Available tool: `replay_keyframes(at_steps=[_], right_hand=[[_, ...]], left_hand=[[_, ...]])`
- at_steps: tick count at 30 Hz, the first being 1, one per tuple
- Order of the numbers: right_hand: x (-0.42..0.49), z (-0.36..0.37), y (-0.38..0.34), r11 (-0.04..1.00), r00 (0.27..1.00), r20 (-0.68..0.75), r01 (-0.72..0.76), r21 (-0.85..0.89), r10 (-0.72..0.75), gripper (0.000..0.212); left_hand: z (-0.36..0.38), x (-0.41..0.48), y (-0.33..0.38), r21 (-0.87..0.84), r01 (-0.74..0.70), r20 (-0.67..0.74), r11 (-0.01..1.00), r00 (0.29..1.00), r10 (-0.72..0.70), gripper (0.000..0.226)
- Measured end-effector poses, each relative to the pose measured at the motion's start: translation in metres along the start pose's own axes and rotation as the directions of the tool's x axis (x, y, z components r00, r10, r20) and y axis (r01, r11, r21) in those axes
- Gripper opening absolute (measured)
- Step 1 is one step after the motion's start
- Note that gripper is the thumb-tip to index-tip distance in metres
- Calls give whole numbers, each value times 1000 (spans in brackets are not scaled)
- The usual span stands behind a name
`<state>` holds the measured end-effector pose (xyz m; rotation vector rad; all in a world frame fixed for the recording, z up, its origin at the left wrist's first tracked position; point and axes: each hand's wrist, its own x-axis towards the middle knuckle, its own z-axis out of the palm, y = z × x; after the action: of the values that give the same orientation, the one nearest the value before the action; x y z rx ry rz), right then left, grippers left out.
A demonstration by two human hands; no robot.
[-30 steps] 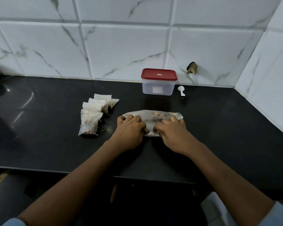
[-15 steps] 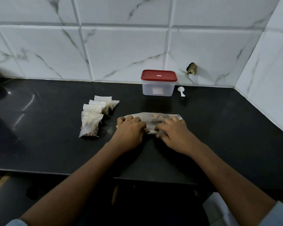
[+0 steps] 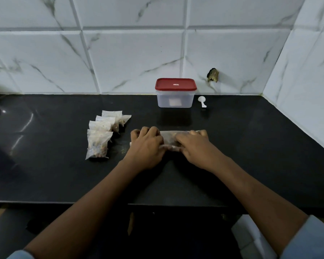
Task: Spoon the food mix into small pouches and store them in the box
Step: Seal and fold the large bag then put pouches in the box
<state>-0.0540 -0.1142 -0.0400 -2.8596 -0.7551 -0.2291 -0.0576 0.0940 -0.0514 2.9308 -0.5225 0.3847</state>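
Left hand [image 3: 146, 144] and right hand [image 3: 196, 146] both have fingers curled tight onto the rolled bag of mix [image 3: 169, 136], lying on the bench [image 3: 251, 146] right in front of the lidded box [image 3: 175, 94]. Filled pouches [image 3: 101, 135] sit front-left of the box, spoon [image 3: 202, 101] just right of it.

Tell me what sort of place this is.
Probably a home kitchen: a black stone counter meets a white marble-look tiled wall, and a red-lidded food box, a white scoop and filled pouches sit on it.
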Motion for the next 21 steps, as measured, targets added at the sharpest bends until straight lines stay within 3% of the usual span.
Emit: replay_keyframes(at_steps=[6, 9, 12, 15, 18, 21], right_hand=[[4, -3, 5, 994, 999, -31, 37, -102, -41, 16], [5, -7, 6, 990, 998, -28, 50, -130, -54, 35], [10, -6, 9, 995, 998, -41, 45, -86, -48, 18], [15, -11, 9, 997, 1000, 18, 26, -70, -25, 23], [20, -9, 12, 992, 999, -3, 41, -117, -42, 26], [28, -5, 16, 997, 1000, 20, 12, -74, -10, 23]], left_hand=[[3, 4, -2, -8, -35, 8, 999, 999, 35, 27], [2, 12, -5, -48, -1, 27, 999, 1000, 2, 27], [3, 19, -6, -141, 49, 62, 989, 997, -41, 29], [6, 22, -8, -261, 53, -4, 964, 998, -56, 30], [9, 26, -10, -254, 49, -8, 966, 999, -53, 21], [9, 32, -13, -290, 63, 3, 955, 998, -65, 28]])
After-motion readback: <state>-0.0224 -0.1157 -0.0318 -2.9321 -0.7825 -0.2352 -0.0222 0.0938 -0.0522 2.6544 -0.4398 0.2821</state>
